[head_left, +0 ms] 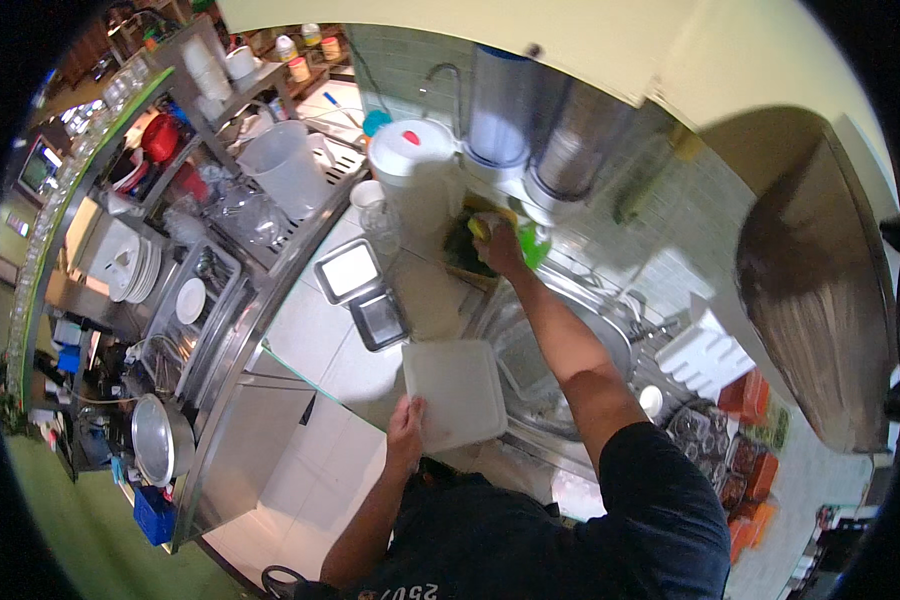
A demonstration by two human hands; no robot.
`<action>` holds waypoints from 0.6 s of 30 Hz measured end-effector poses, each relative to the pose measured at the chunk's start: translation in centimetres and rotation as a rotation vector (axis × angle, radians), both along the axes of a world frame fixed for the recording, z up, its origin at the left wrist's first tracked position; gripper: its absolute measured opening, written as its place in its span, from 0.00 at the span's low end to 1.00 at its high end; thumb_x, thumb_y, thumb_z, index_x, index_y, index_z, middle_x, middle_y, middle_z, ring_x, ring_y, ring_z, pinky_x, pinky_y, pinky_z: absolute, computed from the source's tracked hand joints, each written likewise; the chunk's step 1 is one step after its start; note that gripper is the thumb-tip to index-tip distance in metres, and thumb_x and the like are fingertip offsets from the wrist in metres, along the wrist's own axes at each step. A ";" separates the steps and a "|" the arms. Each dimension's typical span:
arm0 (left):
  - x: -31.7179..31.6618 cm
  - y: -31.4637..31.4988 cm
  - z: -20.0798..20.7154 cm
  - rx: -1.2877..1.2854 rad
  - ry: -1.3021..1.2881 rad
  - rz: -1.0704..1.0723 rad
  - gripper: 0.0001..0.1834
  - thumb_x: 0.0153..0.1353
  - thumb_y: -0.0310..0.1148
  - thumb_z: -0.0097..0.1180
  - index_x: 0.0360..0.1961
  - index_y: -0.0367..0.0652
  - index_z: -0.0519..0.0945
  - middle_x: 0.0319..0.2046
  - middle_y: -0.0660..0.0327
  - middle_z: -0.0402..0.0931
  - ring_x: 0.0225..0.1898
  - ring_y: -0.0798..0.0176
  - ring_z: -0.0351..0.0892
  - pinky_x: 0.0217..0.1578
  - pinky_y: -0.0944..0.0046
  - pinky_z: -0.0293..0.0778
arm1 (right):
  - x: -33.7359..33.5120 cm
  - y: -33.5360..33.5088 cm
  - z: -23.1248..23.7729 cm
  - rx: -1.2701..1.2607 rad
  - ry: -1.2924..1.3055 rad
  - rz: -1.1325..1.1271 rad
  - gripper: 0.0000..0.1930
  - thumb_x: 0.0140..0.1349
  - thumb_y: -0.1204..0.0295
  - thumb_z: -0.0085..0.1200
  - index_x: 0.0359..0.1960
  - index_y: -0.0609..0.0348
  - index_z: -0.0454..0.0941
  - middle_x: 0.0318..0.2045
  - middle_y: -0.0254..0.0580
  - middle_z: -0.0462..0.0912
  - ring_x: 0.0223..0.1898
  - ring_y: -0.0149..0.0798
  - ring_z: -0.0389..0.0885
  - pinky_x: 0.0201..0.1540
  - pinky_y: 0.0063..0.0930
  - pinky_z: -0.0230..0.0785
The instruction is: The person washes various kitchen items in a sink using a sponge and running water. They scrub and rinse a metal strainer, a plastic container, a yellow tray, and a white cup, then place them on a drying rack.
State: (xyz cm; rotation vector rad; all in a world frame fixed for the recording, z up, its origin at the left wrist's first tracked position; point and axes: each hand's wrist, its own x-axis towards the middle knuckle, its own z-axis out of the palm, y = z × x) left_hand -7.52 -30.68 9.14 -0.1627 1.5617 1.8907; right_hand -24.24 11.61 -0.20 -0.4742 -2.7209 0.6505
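Note:
My left hand (405, 430) is closed on the left edge of a flat, whitish plastic lid (455, 392) with rounded corners, held in front of my body near the sink (625, 350). Farther off, my right arm reaches across the sink. My right hand (500, 248) grips a yellow sponge (479, 229) at a small yellowish tub (485, 280) whose inside looks dark green. Beside that tub lies a bright green thing (535, 245), its kind too blurred to make out. Two small rectangular metal trays, one bright (348, 271) and one darker (379, 319), rest on the tiled counter.
A white lidded bucket (410, 150) and a glass jar (380, 228) stand behind the trays. Two tall filter cylinders (500, 105) line the back wall. At left, a rack holds a large plastic pitcher (282, 165) and plates (142, 270). Orange containers (750, 395) sit at right.

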 end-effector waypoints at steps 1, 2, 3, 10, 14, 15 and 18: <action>-0.4 1.7 0.2 0.078 -0.043 0.013 0.19 0.77 0.43 0.47 0.55 0.38 0.74 0.40 0.60 0.76 0.42 0.67 0.71 0.47 0.63 0.70 | 1.6 -0.3 1.0 -0.016 0.148 -0.061 0.29 0.63 0.60 0.60 0.64 0.57 0.72 0.55 0.61 0.78 0.57 0.59 0.77 0.61 0.49 0.67; -1.4 3.8 0.2 -0.088 0.216 -0.151 0.20 0.77 0.44 0.46 0.57 0.37 0.73 0.44 0.57 0.76 0.45 0.62 0.73 0.50 0.60 0.70 | 3.6 -0.9 2.2 -0.098 0.318 -0.093 0.28 0.62 0.62 0.60 0.64 0.54 0.73 0.54 0.58 0.80 0.55 0.58 0.79 0.60 0.48 0.69; -2.0 5.7 0.1 -0.199 0.513 -0.294 0.22 0.77 0.44 0.45 0.58 0.37 0.72 0.48 0.53 0.77 0.49 0.56 0.76 0.53 0.57 0.70 | 5.5 -1.6 3.7 -0.324 0.412 -0.116 0.27 0.61 0.64 0.61 0.63 0.51 0.73 0.53 0.55 0.81 0.54 0.58 0.80 0.59 0.47 0.71; -1.8 19.2 -3.7 -0.333 0.746 -0.529 0.26 0.78 0.42 0.39 0.67 0.35 0.67 0.60 0.40 0.74 0.61 0.37 0.73 0.60 0.47 0.68 | 24.0 -13.6 9.5 -0.034 0.351 -0.264 0.21 0.67 0.66 0.53 0.61 0.53 0.76 0.59 0.53 0.79 0.60 0.58 0.76 0.65 0.46 0.66; 1.7 21.1 -3.7 -0.393 0.817 -0.572 0.25 0.78 0.40 0.38 0.67 0.35 0.69 0.60 0.39 0.73 0.61 0.36 0.73 0.60 0.47 0.69 | 26.5 -12.0 9.5 -0.162 0.447 -0.394 0.19 0.68 0.67 0.51 0.59 0.57 0.78 0.60 0.52 0.78 0.63 0.58 0.73 0.69 0.48 0.62; 2.1 21.5 -3.3 -0.393 0.845 -0.546 0.25 0.78 0.40 0.38 0.66 0.34 0.69 0.60 0.39 0.74 0.62 0.36 0.73 0.60 0.47 0.69 | 26.8 -11.7 9.3 -0.207 0.499 -0.516 0.19 0.68 0.68 0.51 0.59 0.57 0.78 0.60 0.51 0.78 0.64 0.57 0.73 0.70 0.48 0.62; 1.5 22.5 -2.0 -0.456 0.729 -0.628 0.25 0.78 0.40 0.39 0.65 0.33 0.70 0.59 0.38 0.75 0.61 0.37 0.73 0.59 0.47 0.70 | 27.7 -12.0 8.3 -0.112 0.337 -0.376 0.19 0.70 0.65 0.51 0.59 0.58 0.77 0.61 0.53 0.77 0.63 0.61 0.72 0.70 0.49 0.62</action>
